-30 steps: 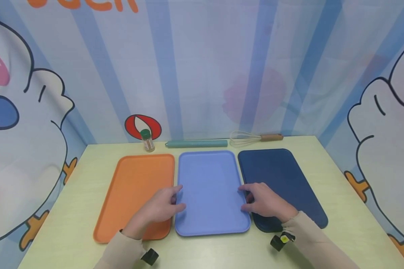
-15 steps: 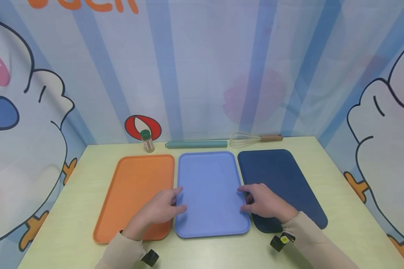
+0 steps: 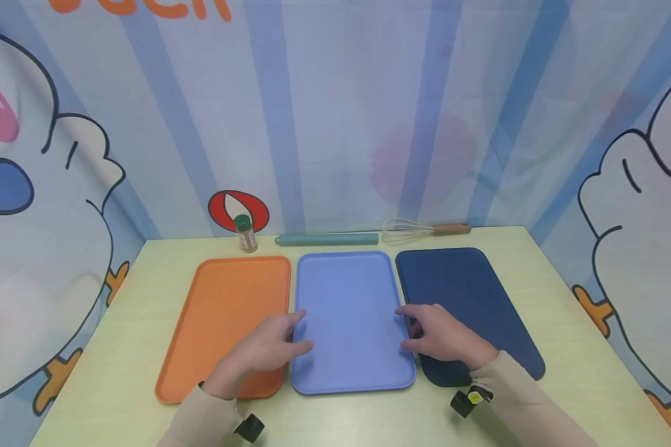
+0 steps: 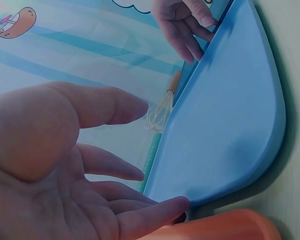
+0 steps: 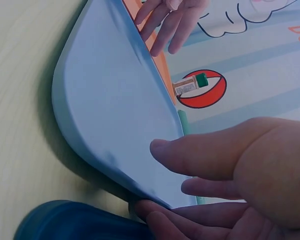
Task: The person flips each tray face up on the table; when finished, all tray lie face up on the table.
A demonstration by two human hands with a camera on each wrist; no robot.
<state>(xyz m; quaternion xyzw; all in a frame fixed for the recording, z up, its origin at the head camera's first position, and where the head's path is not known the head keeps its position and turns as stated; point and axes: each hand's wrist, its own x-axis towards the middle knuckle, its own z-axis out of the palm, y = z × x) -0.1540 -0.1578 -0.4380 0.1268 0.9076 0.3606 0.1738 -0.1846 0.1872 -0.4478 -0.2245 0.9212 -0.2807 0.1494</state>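
A light blue tray (image 3: pixel 346 316) lies in the middle of the table. My left hand (image 3: pixel 271 341) is at its left edge, index finger and thumb apart over the rim. In the left wrist view the fingers (image 4: pixel 150 218) are loosely extended, the lowest fingertip right at the rim, and the thumb stands off the tray's surface. My right hand (image 3: pixel 444 332) mirrors this at the right edge. Its lower fingers (image 5: pixel 172 227) reach the rim in the right wrist view, with the thumb raised above the surface. Neither hand curls round anything.
An orange tray (image 3: pixel 240 298) lies left, under the left hand, and a navy tray (image 3: pixel 453 279) right, beneath the right hand. Along the back edge are a green-capped spice jar (image 3: pixel 246 236), a teal rolling pin (image 3: pixel 327 239) and a whisk (image 3: pixel 425 230). A printed curtain (image 3: pixel 335 124) hangs behind.
The left thumb and index finger have shifted slightly right, over the light blue tray. The right hand and the trays keep their places.
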